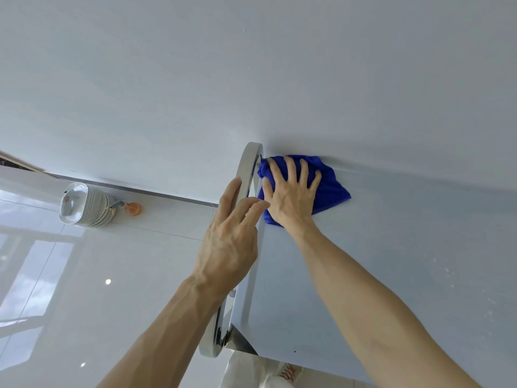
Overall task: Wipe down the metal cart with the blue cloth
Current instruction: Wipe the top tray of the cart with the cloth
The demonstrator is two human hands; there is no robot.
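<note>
One blue cloth (331, 186) is seen, bunched flat on the cart (391, 261) top at its far left corner, just beside the wall (251, 65) and the chrome handle (247, 166). It is pressed down by the right hand (292, 189), whose fingers are spread and straight over it; nothing is gripped. The left hand (230, 233) is held relaxed and uncurled over the handle, with one fingertip at the rail; whether the other fingers touch it cannot be told.

The cloth is judged soft, light and limp, likely a microfibre that will fold and creep under the palm unless it is kept flat. It is best driven by palm and spread fingers from above, as it is now, rather than pinched at an edge. The cart top is judged smooth, stiff and slippery, so the cloth should glide with little force; the cart may roll if pushed hard, so steadying at the handle would be sensible. The rounded handle would be better wiped by wrapping the cloth round it.

By count: one cloth, one cart, one handle loop in view, two hands. On the glossy floor (98, 275) by the wall one stack of white bowls (84, 205) is seen lying on its side, with one small orange thing (133, 208) just beside it. A shoe (288, 372) is glimpsed below the cart's near edge.
</note>
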